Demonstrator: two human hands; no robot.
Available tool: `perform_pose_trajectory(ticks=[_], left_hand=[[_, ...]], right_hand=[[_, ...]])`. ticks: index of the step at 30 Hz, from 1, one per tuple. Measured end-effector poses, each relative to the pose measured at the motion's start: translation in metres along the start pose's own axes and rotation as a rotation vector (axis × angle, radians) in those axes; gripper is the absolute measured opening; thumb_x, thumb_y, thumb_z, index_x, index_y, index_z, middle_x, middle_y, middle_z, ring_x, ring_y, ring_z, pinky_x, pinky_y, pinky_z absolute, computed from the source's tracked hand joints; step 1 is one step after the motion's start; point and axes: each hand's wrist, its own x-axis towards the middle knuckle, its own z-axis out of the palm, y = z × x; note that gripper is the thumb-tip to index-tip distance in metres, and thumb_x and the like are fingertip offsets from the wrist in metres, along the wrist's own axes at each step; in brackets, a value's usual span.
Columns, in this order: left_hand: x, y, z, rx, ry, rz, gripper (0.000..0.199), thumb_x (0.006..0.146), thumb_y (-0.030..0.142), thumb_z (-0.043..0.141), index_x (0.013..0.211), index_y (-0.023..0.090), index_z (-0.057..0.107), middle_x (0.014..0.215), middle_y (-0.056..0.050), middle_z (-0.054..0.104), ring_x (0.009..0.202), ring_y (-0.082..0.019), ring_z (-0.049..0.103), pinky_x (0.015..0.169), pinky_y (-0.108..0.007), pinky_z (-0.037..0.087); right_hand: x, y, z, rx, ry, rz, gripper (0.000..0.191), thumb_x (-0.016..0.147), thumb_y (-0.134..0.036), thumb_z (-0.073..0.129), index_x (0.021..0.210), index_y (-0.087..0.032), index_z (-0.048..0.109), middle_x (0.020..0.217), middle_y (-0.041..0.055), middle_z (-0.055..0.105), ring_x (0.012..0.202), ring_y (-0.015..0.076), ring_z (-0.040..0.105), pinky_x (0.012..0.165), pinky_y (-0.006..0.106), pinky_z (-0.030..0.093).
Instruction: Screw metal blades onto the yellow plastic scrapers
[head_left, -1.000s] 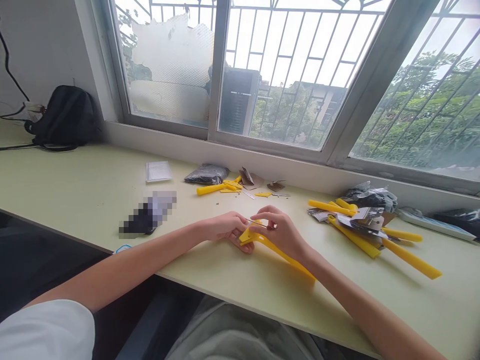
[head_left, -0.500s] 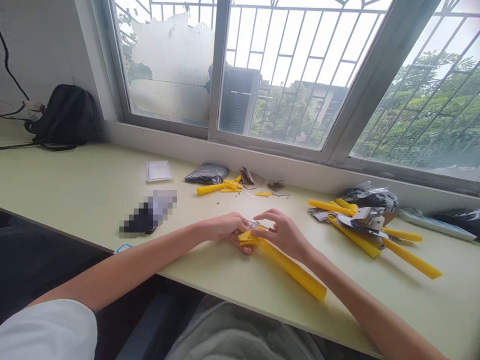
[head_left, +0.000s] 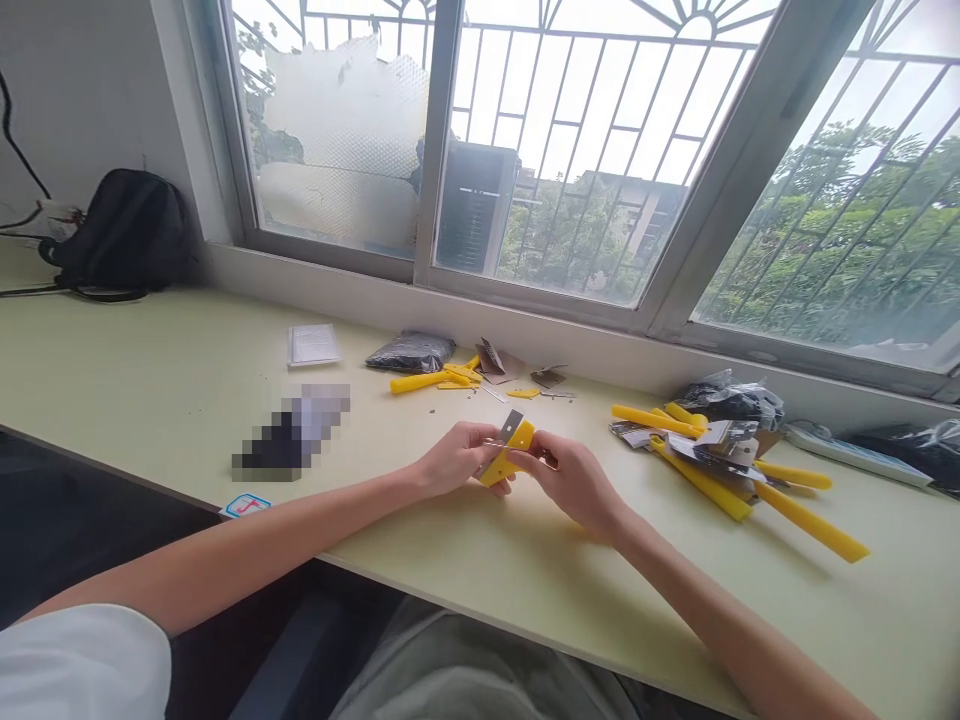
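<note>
Both hands are at a yellow scraper (head_left: 517, 447) above the front part of the table. Its flat head is raised, with a grey metal blade (head_left: 511, 425) along the upper left edge. My left hand (head_left: 466, 458) pinches the blade side of the head. From the right, my right hand (head_left: 564, 468) closes round the scraper, thumb on the yellow head. The handle is mostly hidden behind my right hand.
Yellow scrapers with card packaging (head_left: 727, 445) lie heaped at the right. Behind the hands are another yellow scraper (head_left: 420, 381), a black plastic-wrapped packet (head_left: 411, 351), loose yellow and metal pieces and brown card. A white packet (head_left: 313, 345) and a black backpack (head_left: 127, 230) are further left.
The scraper has been turned and tilted up, so its head and blade now face the camera and its handle no longer points to the lower right. My right hand has shifted its grip.
</note>
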Motion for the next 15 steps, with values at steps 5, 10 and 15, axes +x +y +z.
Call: perform_pose_trajectory(ticks=[5,10,15], left_hand=[[-0.005,0.005,0.008,0.186,-0.016,0.169,0.035,0.097,0.044,0.051,0.103,0.013,0.066,0.093,-0.009,0.066,0.075,-0.018,0.068,0.076,-0.034,0.058],[-0.018,0.018,0.017,0.471,-0.142,0.331,0.038,0.105,0.038,0.033,0.113,0.017,0.063,0.094,-0.007,0.065,0.077,-0.014,0.060,0.080,-0.026,0.053],[-0.024,0.015,0.016,0.697,-0.206,0.452,0.046,0.105,0.029,0.030,0.147,0.019,0.046,0.098,-0.009,0.068,0.083,-0.016,0.063,0.086,-0.027,0.051]], right_hand=[[-0.005,0.009,0.000,-0.113,0.100,-0.222,0.030,0.099,-0.046,0.054,0.081,-0.022,0.057,0.075,0.0016,0.064,0.064,0.0153,0.050,0.061,0.028,0.038],[-0.014,0.013,0.000,-0.152,0.162,-0.522,0.026,0.102,-0.038,0.052,0.083,-0.022,0.055,0.072,0.0029,0.060,0.065,0.0167,0.050,0.061,0.029,0.040],[-0.024,0.016,-0.001,-0.126,0.237,-0.630,0.015,0.101,-0.031,0.054,0.089,-0.022,0.057,0.079,0.0051,0.063,0.070,0.0183,0.054,0.062,0.030,0.044]])
